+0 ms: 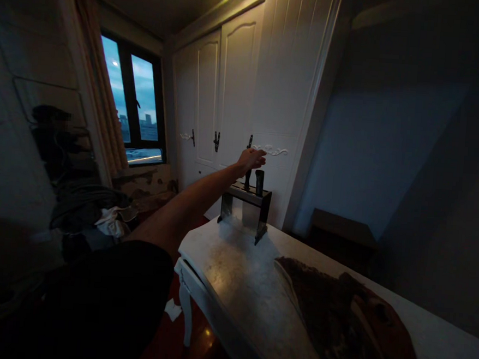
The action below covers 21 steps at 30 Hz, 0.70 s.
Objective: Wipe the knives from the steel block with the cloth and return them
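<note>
Left hand [250, 159] over the knife rack [245, 204]
Fingers curled loosely above a handle [248, 178], gripping nothing; rack stands at the bench [233, 272] end; right hand unseen

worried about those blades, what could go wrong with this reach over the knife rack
1. The left hand is stretched far out above the knife rack in a dim room; a misjudged grab could meet a blade rather than a handle.
2. The rack stands near the far edge of the table; a sideways pull might tip it or push it off.
3. The cutting board may overhang the table's near edge and could get knocked.
</note>
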### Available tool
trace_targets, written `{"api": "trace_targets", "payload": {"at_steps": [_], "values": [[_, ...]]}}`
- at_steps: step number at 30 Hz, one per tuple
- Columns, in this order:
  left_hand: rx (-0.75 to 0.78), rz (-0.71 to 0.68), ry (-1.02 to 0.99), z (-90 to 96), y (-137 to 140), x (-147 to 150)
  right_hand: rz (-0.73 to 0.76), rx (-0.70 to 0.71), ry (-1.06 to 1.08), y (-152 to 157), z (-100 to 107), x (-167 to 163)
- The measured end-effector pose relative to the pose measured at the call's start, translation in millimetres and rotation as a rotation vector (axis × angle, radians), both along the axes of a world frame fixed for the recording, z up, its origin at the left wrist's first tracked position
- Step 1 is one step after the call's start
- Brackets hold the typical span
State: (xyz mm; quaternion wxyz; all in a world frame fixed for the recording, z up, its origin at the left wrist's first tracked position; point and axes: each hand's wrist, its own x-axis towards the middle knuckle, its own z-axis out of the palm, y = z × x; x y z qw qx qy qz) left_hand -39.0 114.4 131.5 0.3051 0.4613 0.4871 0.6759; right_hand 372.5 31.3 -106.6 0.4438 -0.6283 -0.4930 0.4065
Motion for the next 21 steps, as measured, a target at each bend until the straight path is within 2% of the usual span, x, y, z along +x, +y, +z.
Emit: {"api": "trace_targets", "payload": {"at_steps": [2, 4, 6, 8, 15, 21], "values": [[0.044, 0.072, 0.039, 9.4, -6, -4, 0.006, 0.011, 0.015, 1, 0, 0], [0.075, 0.205, 0.13, 15.4, -9, -10, 0.027, 0.022, 0.04, 0, 0, -1], [0.055, 0.349, 0.252, 16.8, -10, -19, 0.029, 0.035, 0.044, -2, 2, -2], [-0.009, 0.427, 0.338, 13.7, -10, -28, 0.015, 0.042, 0.042, -3, 3, -4], [-0.241, 0.414, 0.405, -16.4, -8, -44, 0.033, 0.073, 0.059, 9, -16, 2], [-0.32, 0.437, 0.436, -42.0, -5, -42, 0.051, 0.078, 0.03, 11, -17, 4]]}}
